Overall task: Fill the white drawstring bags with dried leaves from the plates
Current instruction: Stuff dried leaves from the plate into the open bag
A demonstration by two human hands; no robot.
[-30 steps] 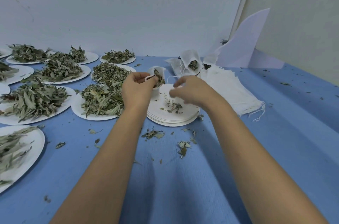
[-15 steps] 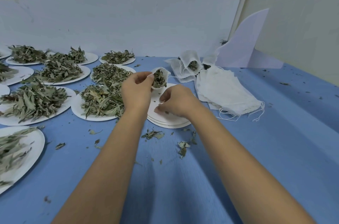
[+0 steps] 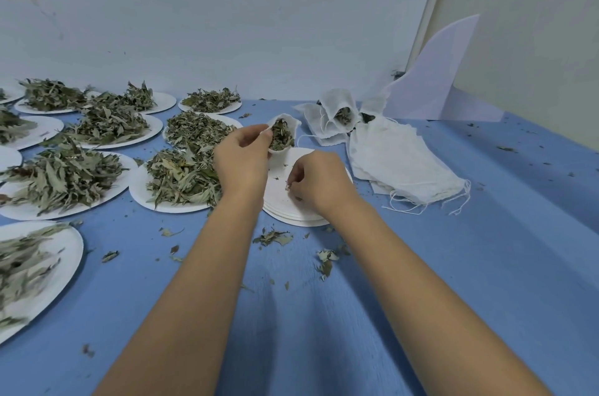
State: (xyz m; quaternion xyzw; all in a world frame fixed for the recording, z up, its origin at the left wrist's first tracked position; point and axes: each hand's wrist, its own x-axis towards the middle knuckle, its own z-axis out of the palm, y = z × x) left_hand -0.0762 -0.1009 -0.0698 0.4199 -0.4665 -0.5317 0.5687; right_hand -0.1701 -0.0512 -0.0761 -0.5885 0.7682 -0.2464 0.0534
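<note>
**White drawstring bag** (image 3: 282, 136): one in hand. The left hand (image 3: 241, 159) pinches its rim between thumb and fingertips, holding the mouth open and raised. Dried leaves (image 3: 279, 135) fill most of it.

- **Handling, as judged:** thin soft cloth, very light, and it slumps shut unless the rim is held. Take it at the hem or the cords, not the body. The leaves look brittle and would crumble or spill under a squeeze.
- **Right hand** (image 3: 319, 181): one, just below and right of the grip. Its fingers are curled, tips drawn together over the stack of empty plates (image 3: 291, 215). Whether they pinch crumbs is too small to tell.
- **Stack of empty plates:** one stack directly beneath the grip; the number of plates in it is unclear.
- **Laden plates** (image 3: 175, 183): left of the grip, at least nine, with others cut off by the frame edge.
- **Filled bags** (image 3: 341, 113): beyond and right of the grip, one plainly showing leaves; the others in the cluster are uncertain.
- **Unfilled bags** (image 3: 402, 165): farther right, one heap, too layered to count.
- **Loose leaf scraps** (image 3: 272, 237): scattered nearer than the grip, several.
</note>
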